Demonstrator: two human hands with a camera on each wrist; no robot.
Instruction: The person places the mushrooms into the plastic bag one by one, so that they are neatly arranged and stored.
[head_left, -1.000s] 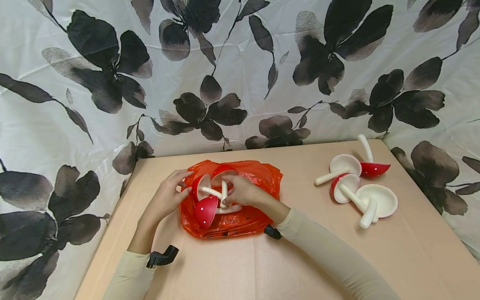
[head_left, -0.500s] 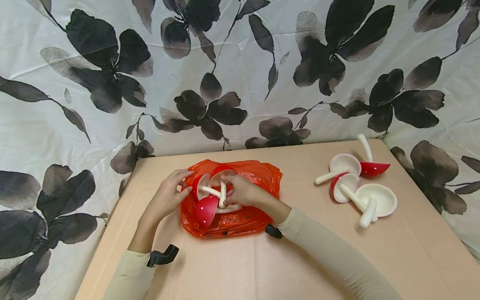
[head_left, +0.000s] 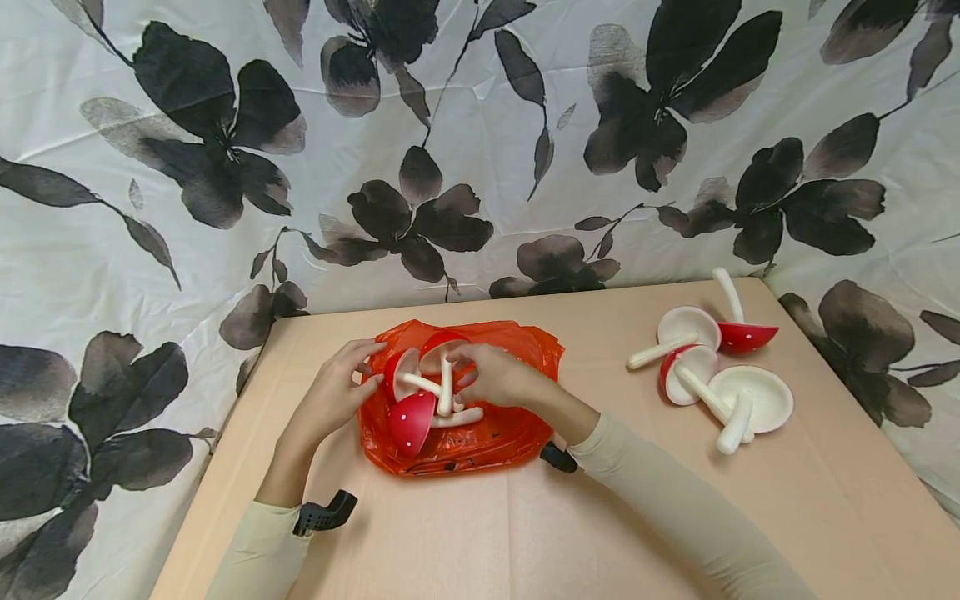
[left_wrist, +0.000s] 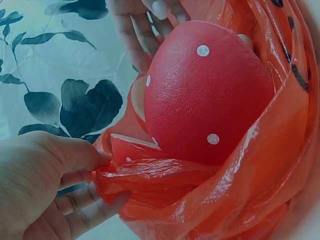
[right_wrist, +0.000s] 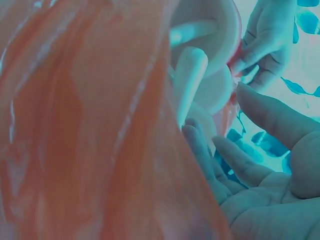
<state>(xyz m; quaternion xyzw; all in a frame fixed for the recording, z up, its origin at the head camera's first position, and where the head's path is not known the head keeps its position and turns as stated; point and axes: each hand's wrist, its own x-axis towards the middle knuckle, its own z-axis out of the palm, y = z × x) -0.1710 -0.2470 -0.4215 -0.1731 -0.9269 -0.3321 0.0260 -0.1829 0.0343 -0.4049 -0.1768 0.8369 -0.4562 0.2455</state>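
Observation:
A red-orange plastic bag [head_left: 525,342] lies on the table with several toy mushrooms inside its opening, red caps with white dots and pale stems. One mushroom cap [head_left: 412,423] faces front; another mushroom's stem [head_left: 446,387] stands upright near the middle. At the bag's left rim, my left hand [head_left: 333,392] pinches the plastic between thumb and fingers, as the left wrist view shows. My right hand [head_left: 501,379] hovers over the bag's right side, thumb and fingers spread beside the upright stem. In the right wrist view the bag hides part of the right fingers [right_wrist: 245,157].
To the right on the wooden table [head_left: 585,517] lies a group of several more toy mushrooms [head_left: 753,396], caps mostly turned underside up. A floral cloth [head_left: 525,142] hangs behind the table's back edge.
My right hand has let go of the upright mushroom stem, its fingers have parted, and it has drawn slightly right. The left hand has stayed at the bag's rim.

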